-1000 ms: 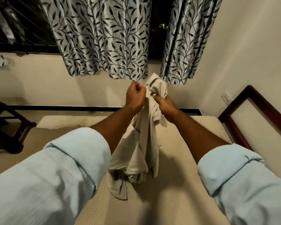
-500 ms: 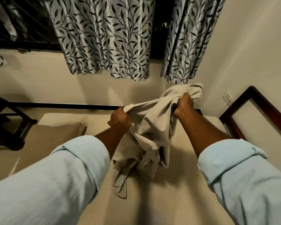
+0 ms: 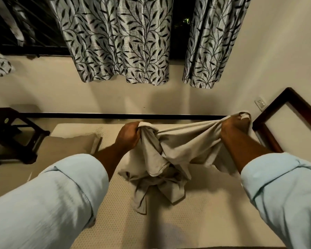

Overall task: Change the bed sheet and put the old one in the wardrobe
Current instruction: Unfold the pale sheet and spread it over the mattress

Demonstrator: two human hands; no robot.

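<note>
A crumpled beige bed sheet point(image 3: 171, 151) hangs between my two hands over the bare cream mattress point(image 3: 187, 221). My left hand point(image 3: 128, 134) grips one bunch of its upper edge near the middle of the bed. My right hand point(image 3: 234, 125) grips another bunch farther right, close to the headboard. The edge between the hands is pulled fairly taut, and the rest of the sheet droops in folds onto the mattress. The wardrobe is not in view.
A tan pillow point(image 3: 65, 148) lies on the mattress at the left. A dark wooden side table point(image 3: 13, 135) stands beyond the bed's left side. The dark-framed headboard point(image 3: 294, 112) is at the right. Leaf-patterned curtains point(image 3: 118, 40) hang over the window ahead.
My hands were together high up on the sheet; they have moved apart and lower, the right one toward the headboard, spreading the sheet's edge. The pillow came into view.
</note>
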